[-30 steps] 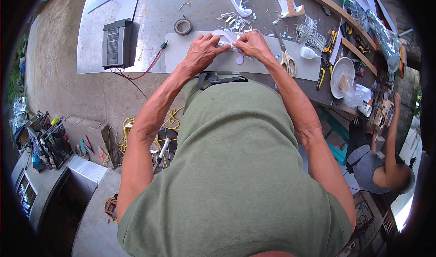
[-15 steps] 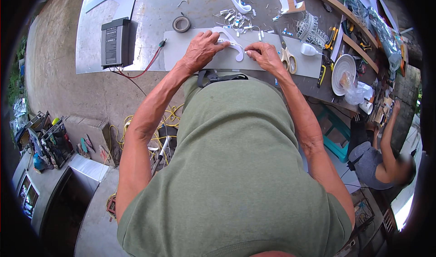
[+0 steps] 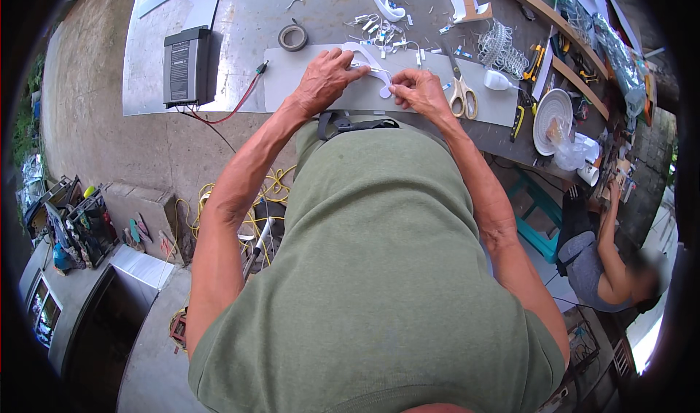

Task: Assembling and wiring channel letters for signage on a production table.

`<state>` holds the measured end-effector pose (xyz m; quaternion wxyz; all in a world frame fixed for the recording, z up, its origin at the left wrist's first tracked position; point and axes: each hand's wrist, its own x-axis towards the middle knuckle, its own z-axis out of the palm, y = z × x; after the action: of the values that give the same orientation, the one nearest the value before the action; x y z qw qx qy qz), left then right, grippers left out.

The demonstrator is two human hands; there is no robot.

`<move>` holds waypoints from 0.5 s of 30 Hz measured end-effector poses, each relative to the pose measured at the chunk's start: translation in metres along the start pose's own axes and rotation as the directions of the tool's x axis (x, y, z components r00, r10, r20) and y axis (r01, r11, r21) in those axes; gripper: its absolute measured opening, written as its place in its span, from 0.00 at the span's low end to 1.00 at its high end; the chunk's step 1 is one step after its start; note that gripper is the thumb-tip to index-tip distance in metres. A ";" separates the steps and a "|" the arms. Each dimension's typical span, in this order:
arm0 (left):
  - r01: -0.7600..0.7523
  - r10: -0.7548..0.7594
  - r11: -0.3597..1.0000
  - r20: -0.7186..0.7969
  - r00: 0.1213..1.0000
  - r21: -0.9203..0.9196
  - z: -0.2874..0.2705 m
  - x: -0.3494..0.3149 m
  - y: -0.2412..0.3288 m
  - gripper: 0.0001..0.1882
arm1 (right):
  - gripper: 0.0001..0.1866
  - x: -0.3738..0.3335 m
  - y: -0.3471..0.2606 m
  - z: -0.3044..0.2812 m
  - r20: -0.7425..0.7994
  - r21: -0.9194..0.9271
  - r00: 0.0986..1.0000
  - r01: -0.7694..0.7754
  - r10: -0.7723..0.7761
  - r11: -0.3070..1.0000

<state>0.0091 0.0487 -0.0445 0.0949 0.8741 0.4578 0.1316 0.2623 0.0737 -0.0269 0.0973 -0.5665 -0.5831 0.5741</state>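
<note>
A white curved strip-like piece [image 3: 383,85], shaped like part of a letter, lies on a grey board [image 3: 292,70] at the table's near edge. Over its left side, my left hand [image 3: 326,81] is closed, thumb and forefinger on a small white wired module [image 3: 356,65]. A thin pale wire seems to run from it along the curve. My right hand [image 3: 423,92] is pinched at the curve's lower right end; what lies between its fingertips is too small to make out. Beyond the hands is a loose pile of similar wired modules [image 3: 383,34].
Black tape [image 3: 292,38] and a black power box [image 3: 185,67] with red leads sit left. Scissors [image 3: 464,98], a wire coil [image 3: 502,48], a white bottle [image 3: 498,80], a cutter knife [image 3: 517,121] and a round white lid [image 3: 552,121] lie right. A co-worker [image 3: 594,263] sits at far right.
My right hand has shifted slightly left, its fingertips now at the curved piece's end. The left hand stays put. At far right the co-worker's arm and head have moved a little.
</note>
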 end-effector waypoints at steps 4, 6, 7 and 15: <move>0.009 -0.009 1.000 0.000 1.000 -0.004 0.000 0.000 0.001 0.26 | 0.09 0.003 0.008 0.004 0.008 0.294 0.998 -0.065 0.065 0.954; 0.017 -0.017 1.000 0.010 1.000 -0.003 0.000 -0.001 0.000 0.26 | 0.09 0.003 0.007 0.004 0.009 0.252 0.998 -0.069 0.069 0.965; 0.019 -0.019 1.000 0.020 1.000 -0.004 0.000 0.000 0.000 0.26 | 0.09 0.003 0.006 0.003 0.005 0.211 0.997 -0.075 0.075 0.975; 0.010 -0.010 1.000 0.017 1.000 0.000 0.001 0.000 0.000 0.27 | 0.07 0.002 -0.001 0.011 -0.066 0.098 0.996 -0.057 0.064 0.994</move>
<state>0.0090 0.0484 -0.0454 0.0995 0.8730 0.4613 0.1235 0.2530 0.0695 -0.0305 0.1269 -0.5981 -0.5336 0.5843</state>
